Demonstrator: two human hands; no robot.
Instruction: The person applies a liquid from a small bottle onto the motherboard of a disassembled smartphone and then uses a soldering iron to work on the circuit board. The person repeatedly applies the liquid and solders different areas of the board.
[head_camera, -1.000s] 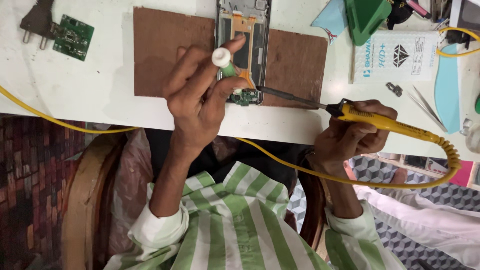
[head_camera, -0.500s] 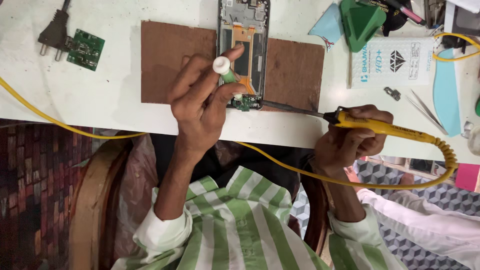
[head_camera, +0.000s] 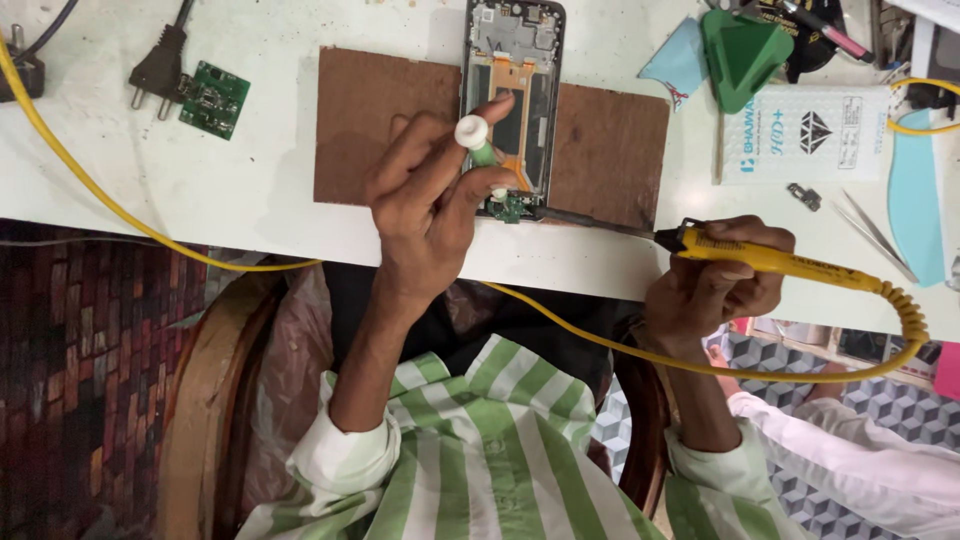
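An opened phone (head_camera: 512, 60) lies on a brown board (head_camera: 380, 120) on the white bench. My left hand (head_camera: 430, 205) holds a small green tube with a white cap (head_camera: 478, 145), its nozzle pointing down at the little green circuit board (head_camera: 512, 208) at the phone's near end. My right hand (head_camera: 715, 280) grips a yellow soldering iron (head_camera: 780, 258); its dark tip (head_camera: 590, 222) reaches left and touches the board beside that circuit.
A green circuit board (head_camera: 212, 98) and a black plug (head_camera: 158, 68) lie at the far left. A green triangular tool (head_camera: 742, 48), a white packet (head_camera: 805, 130), metal tweezers (head_camera: 875, 232) and a blue spatula (head_camera: 915, 190) sit at the right. The iron's yellow cable (head_camera: 120, 200) loops across the bench edge.
The view has shifted slightly, so the bench sits lower in frame. Both hands keep their grips, with the tube and iron tip still at the phone's near end.
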